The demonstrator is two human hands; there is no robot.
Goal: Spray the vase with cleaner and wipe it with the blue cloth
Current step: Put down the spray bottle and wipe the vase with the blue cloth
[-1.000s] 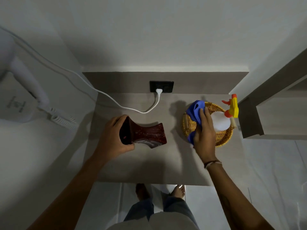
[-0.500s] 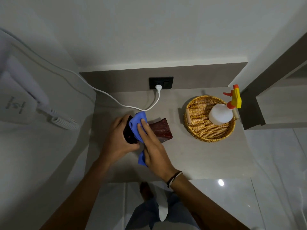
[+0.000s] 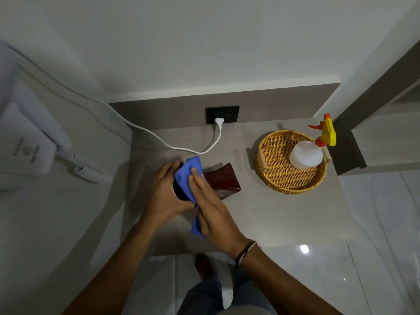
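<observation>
From the head camera, a grey-brown stone-look counter (image 3: 261,214) fills a niche between pale walls, with a low upstand at the back carrying a black wall socket (image 3: 222,114). A white plug sits in it, and its white cable (image 3: 181,148) loops over the counter and climbs the left wall toward a white wall-mounted unit (image 3: 25,146) with a coiled cord (image 3: 91,171). On the right of the counter stands a round wicker tray (image 3: 272,178); inside it, against its far right rim, is a white spray bottle (image 3: 305,155) with a yellow and orange trigger head. Glossy pale floor tiles show below the counter edge.

The dark red vase (image 3: 223,181) lies on its side near the middle of the counter, well apart from the tray, its mouth toward the left. The left hand (image 3: 164,196) is curled around the mouth end, fingers wrapped over the top and thumb below. The right hand (image 3: 211,214) lies flat, fingers together, pressing the blue cloth (image 3: 188,173) onto the vase's upper side; the cloth drapes over the neck and a corner hangs out beneath the palm. A dark band circles the right wrist.
</observation>
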